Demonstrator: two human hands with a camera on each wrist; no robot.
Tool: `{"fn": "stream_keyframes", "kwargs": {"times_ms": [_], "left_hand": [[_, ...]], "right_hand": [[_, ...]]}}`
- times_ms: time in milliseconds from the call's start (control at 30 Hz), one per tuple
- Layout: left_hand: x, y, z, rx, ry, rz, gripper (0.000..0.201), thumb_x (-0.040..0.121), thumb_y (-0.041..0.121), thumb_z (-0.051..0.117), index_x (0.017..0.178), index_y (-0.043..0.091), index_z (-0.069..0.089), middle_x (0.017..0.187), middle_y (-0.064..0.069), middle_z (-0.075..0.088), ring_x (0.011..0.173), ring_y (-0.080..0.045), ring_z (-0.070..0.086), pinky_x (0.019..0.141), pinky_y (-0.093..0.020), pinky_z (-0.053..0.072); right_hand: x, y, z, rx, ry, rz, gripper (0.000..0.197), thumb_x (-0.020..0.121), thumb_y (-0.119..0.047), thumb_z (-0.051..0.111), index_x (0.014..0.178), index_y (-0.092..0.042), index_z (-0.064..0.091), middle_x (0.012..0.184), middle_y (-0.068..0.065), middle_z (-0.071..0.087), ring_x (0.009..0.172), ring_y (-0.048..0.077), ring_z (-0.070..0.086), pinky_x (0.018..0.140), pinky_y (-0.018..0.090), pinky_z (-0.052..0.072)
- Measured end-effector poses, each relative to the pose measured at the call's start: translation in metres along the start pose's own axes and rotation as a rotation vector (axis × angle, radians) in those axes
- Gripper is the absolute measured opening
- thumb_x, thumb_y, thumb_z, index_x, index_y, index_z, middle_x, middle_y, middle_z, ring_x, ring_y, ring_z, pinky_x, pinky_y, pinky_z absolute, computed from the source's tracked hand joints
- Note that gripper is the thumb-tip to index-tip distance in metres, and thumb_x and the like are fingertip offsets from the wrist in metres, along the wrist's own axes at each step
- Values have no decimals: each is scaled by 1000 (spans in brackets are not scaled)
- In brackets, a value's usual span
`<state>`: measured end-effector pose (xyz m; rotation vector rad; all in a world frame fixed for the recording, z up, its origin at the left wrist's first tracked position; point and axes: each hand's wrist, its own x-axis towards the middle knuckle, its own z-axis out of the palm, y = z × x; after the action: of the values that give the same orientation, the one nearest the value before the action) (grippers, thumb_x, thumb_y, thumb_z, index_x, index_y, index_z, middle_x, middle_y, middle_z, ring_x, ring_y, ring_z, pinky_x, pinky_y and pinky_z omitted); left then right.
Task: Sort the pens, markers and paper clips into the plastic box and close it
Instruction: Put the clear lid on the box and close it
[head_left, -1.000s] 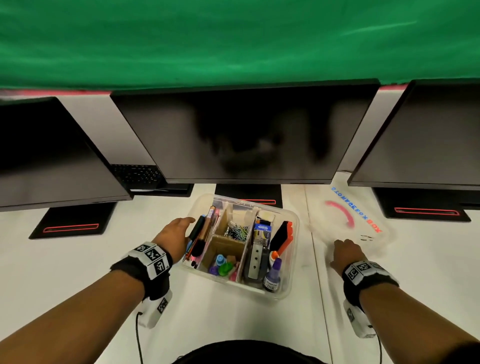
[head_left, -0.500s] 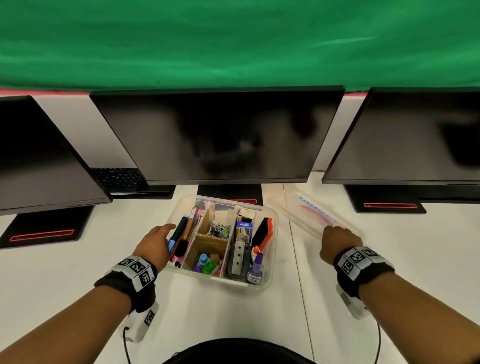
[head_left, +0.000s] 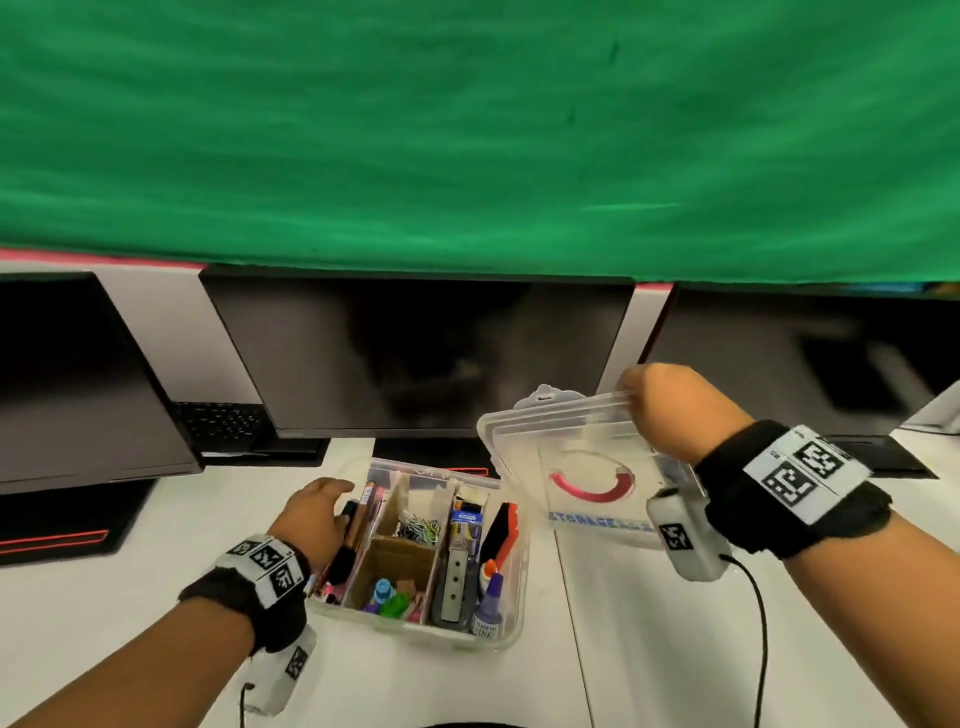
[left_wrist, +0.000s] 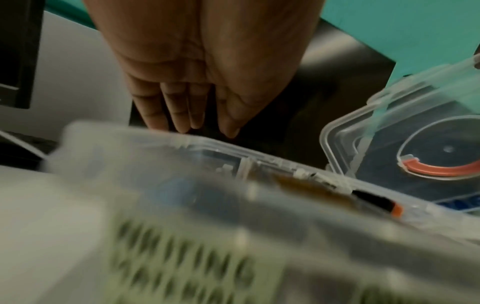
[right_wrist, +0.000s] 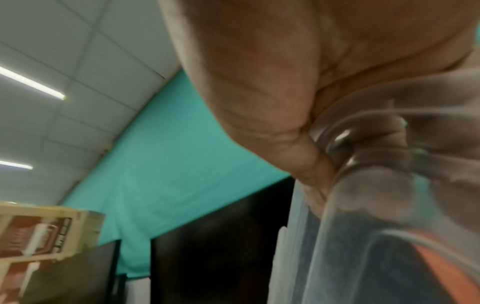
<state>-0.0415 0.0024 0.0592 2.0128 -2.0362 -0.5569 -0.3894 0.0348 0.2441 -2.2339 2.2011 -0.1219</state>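
A clear plastic box (head_left: 506, 631) sits open on the white desk, split by cardboard dividers. Pens and markers (head_left: 358, 525) lie in its left section, paper clips (head_left: 418, 530) in the middle, glue, an ink bottle and a stapler on the right. My left hand (head_left: 317, 512) rests with straight fingers (left_wrist: 179, 111) against the box's left wall (left_wrist: 145, 144). My right hand (head_left: 670, 410) grips the clear lid (head_left: 582, 467), which bears a red arc, by its far edge. The lid (left_wrist: 415, 156) hangs tilted in the air just right of the box (right_wrist: 389, 205).
Three dark monitors (head_left: 415, 358) stand along the back of the desk, their black stands (head_left: 57, 525) close behind the box. A keyboard (head_left: 223, 426) lies behind the left monitor. A green cloth (head_left: 467, 130) hangs above. A cable (head_left: 758, 613) trails from my right wrist.
My right hand has picked the lid up off the desk and raised it, tilted, towards the box. The left hand has stayed on the box's left side.
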Motion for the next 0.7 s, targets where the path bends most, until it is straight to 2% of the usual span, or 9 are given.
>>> {"fn": "stream_keyframes", "kwargs": {"times_ms": [133,233,300,367,433,467,533,600,700], "left_hand": [[10,25,-23,-131,-24,47,50,93,30,53,139,18,38,142,-7,47,129,-23,47,107,-33,38],[18,41,-42,-388,-39,48,56,91,34,56,140,16,36,136,-9,52,125,-20,50,105,-32,40],[22,45,-55,-586,-24,40,46,91,33,56,132,18,42,122,-5,59,112,-15,55,95,-26,43],[26,43,-64,-811,-30,-17,30,91,33,56,117,21,48,111,-2,61,100,-16,61,90,-30,49],[27,33,-65,-994,-53,-112,15,92,25,57,102,18,49,98,-4,62,75,-10,66,77,-31,53],[27,25,-63,-1025,-58,-158,13,92,22,57,100,15,49,89,-3,60,61,-5,64,67,-26,55],[26,10,-54,-1045,-73,-253,16,93,19,55,105,10,48,79,-1,56,46,-2,59,49,-17,53],[25,-5,-41,-1040,-64,-344,14,95,18,52,106,10,48,74,-3,52,37,0,55,40,-13,47],[24,-19,-26,-1019,-24,-475,12,95,12,51,104,11,42,67,-8,48,28,-3,50,34,-12,43]], "right_hand": [[4,-20,-37,184,113,-103,14,90,-6,51,93,-13,63,90,8,66,88,28,61,74,29,45],[18,-30,-47,465,103,-114,13,90,-6,55,82,-15,60,68,-5,58,63,15,59,56,20,46],[28,-36,-37,676,37,-79,10,91,-9,57,82,-9,62,63,-2,58,48,6,58,48,16,48],[39,-39,-15,829,-46,-36,12,91,-9,59,81,-4,62,58,5,57,42,7,55,49,17,49],[48,-42,15,994,-89,51,14,88,-4,61,74,-4,61,50,2,54,38,8,50,42,15,44],[53,-43,31,1043,-93,115,17,86,-3,63,70,-6,60,48,0,53,40,10,49,40,15,42],[58,-43,64,1052,-152,271,17,84,-9,67,69,-7,58,55,4,53,51,18,49,48,21,46],[55,-44,94,1003,-336,394,18,86,-18,67,75,-8,55,68,9,54,59,22,51,57,32,51],[40,-51,125,861,-574,452,19,85,-22,67,85,-10,52,82,8,54,73,24,56,63,38,53]]}}
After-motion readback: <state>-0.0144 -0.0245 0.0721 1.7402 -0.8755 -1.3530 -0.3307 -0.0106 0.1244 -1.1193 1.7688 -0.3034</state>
